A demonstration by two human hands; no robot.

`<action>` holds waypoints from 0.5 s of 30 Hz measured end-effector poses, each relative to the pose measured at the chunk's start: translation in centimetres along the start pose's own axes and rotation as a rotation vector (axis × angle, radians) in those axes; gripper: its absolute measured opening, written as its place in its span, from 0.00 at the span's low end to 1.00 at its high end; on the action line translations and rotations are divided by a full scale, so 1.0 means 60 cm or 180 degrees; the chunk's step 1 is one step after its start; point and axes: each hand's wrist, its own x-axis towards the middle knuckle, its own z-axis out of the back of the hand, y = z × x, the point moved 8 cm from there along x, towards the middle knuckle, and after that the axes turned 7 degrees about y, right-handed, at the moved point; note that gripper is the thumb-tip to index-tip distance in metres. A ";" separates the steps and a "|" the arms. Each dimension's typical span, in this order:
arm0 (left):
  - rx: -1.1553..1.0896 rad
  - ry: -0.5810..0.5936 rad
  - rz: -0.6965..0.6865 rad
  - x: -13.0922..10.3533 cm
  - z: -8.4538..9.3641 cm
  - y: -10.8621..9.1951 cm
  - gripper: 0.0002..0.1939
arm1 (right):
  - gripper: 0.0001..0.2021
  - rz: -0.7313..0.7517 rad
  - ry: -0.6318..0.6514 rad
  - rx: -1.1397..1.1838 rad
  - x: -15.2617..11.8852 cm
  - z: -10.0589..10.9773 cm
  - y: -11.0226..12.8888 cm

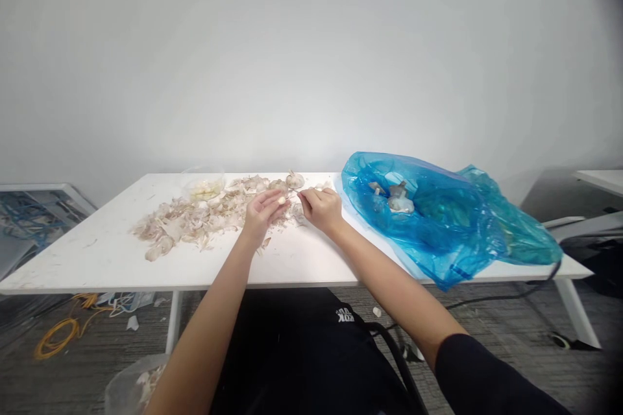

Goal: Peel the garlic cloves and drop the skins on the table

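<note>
Between the thumb and fingers of my left hand (264, 211) is a small pale garlic clove (281, 200). My right hand (321, 207) is just to its right, fingers pinched together; whatever they hold is too small to make out. Both hands are above the white table. Behind them lies a whole garlic bulb (294, 180), with another partly hidden beside it. A wide heap of garlic skins (195, 224) spreads to the left of my left hand. At the back left, a clear plastic bowl (214, 176) contains pale cloves.
A blue plastic bag (438, 220) with garlic bulbs inside covers the right part of the table (287, 269). A wall rises behind. Under the front edge stand a clear bin (121, 389) with skins and an orange cable (56, 340).
</note>
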 end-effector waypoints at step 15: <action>-0.0229 -0.0183 0.0416 0.017 0.014 0.033 0.16 | 0.18 -0.0068 0.0054 0.0082 -0.003 -0.008 -0.003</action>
